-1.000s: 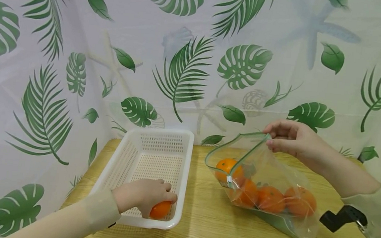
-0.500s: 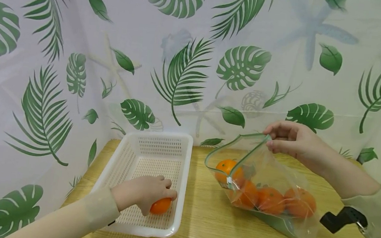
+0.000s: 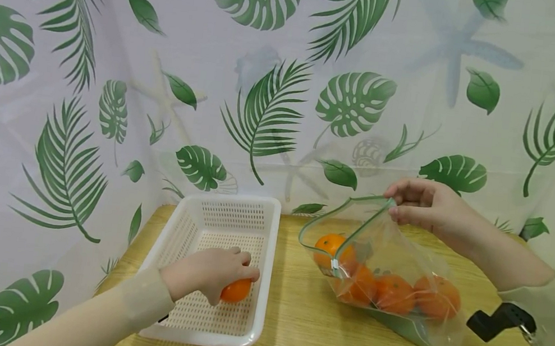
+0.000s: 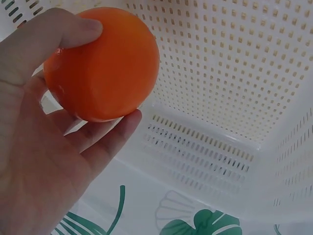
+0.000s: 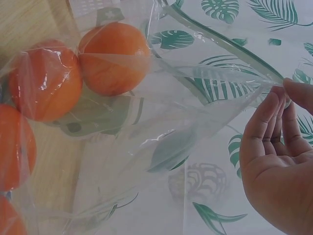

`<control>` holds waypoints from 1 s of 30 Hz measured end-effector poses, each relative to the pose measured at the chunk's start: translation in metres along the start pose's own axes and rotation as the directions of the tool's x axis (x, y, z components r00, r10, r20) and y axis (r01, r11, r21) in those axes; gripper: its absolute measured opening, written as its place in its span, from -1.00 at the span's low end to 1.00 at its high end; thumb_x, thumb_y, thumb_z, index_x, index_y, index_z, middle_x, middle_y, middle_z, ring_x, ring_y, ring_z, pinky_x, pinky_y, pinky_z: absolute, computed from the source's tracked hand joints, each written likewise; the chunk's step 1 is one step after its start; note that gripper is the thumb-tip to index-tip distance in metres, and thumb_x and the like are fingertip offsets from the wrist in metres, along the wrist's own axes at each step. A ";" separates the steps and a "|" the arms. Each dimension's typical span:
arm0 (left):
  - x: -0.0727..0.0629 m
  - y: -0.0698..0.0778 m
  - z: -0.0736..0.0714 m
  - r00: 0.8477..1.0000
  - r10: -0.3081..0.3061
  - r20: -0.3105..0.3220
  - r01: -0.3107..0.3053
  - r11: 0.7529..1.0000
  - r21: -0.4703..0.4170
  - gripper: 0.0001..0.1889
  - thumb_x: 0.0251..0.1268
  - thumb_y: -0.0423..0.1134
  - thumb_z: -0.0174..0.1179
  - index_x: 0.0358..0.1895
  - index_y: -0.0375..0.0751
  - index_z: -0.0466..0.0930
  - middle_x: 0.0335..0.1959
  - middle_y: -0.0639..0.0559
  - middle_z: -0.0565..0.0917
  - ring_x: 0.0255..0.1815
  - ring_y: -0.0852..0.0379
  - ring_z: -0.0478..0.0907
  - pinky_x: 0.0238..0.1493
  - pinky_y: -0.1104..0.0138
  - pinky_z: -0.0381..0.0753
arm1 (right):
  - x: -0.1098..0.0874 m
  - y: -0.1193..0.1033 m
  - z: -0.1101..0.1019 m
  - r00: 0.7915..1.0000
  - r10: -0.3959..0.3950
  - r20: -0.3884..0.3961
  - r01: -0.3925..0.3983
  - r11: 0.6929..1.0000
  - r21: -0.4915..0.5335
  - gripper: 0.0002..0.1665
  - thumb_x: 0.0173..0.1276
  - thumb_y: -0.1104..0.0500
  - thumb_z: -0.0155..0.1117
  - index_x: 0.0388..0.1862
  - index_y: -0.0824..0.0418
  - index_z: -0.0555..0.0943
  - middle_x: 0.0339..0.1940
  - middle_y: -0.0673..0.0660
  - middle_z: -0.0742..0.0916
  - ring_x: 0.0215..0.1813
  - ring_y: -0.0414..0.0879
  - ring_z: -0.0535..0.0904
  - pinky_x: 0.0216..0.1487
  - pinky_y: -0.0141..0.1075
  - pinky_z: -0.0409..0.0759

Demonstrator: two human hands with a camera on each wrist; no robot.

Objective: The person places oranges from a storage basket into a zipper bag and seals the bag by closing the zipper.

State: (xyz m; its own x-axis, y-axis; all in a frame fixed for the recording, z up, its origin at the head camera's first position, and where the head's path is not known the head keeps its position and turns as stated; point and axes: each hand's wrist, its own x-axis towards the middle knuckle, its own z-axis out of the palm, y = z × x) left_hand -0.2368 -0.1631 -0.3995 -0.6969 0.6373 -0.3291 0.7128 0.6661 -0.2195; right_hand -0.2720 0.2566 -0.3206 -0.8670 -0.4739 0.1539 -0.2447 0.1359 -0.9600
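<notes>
My left hand (image 3: 213,272) is inside the white plastic basket (image 3: 272,262) and grips an orange (image 3: 237,291). In the left wrist view, the thumb lies over one side of that orange (image 4: 110,68) and the fingers curl under it. With thumb and fingertips, my right hand (image 3: 421,202) pinches the green-edged mouth of a clear zip bag (image 3: 413,255) and holds it up, the mouth facing the basket. Several oranges (image 3: 439,297) lie inside the bag in a row. Its white slider (image 3: 334,264) sits at the near side of the mouth.
Basket and bag stand side by side on a wooden table (image 3: 311,334), a strip of wood between them. A leaf-print cloth (image 3: 281,38) hangs behind and to the left. A black wrist mount (image 3: 500,320) is strapped at the right sleeve.
My left hand and its orange have risen away from the basket's near wall. The basket's near rim has moved slightly toward me. My right hand keeps its pinch on the bag.
</notes>
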 end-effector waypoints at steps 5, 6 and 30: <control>0.001 -0.005 -0.004 0.999 -0.004 -0.033 0.004 1.000 0.012 -0.20 -0.19 -0.25 0.75 0.18 0.22 0.50 0.07 0.06 0.58 0.01 0.11 0.55 -0.04 0.26 0.75 | -0.001 0.000 0.002 1.000 -0.010 0.003 0.010 1.000 0.011 -0.69 0.54 0.44 0.22 0.03 0.07 0.69 -0.22 -0.04 0.73 -0.25 -0.18 0.66 -0.14 -0.36 0.75; 0.001 -0.006 -0.006 0.999 -0.005 -0.038 0.006 1.000 0.018 -0.20 -0.18 -0.26 0.74 0.18 0.21 0.49 0.07 0.06 0.58 0.02 0.11 0.55 -0.05 0.26 0.75 | -0.001 0.000 0.002 1.000 -0.012 0.004 0.012 1.000 0.013 -0.69 0.54 0.44 0.22 0.03 0.07 0.69 -0.22 -0.04 0.73 -0.25 -0.18 0.67 -0.13 -0.37 0.75; 0.006 -0.021 -0.036 0.988 -0.013 -0.157 0.006 0.999 -0.041 -0.22 -0.14 -0.38 0.65 0.23 0.10 0.49 0.09 -0.03 0.56 0.06 -0.02 0.54 0.05 0.17 0.72 | -0.005 0.001 0.007 1.000 -0.012 0.004 0.012 1.000 0.011 -0.71 0.55 0.43 0.21 0.04 0.09 0.68 -0.21 -0.04 0.73 -0.24 -0.18 0.67 -0.12 -0.36 0.76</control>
State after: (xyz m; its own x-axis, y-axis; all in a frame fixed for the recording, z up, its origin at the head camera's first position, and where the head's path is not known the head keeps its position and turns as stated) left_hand -0.2588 -0.1595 -0.3632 -0.7098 0.6816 -0.1780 0.7044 0.6857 -0.1834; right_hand -0.2652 0.2533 -0.3242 -0.8622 -0.4793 0.1641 -0.2502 0.1211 -0.9606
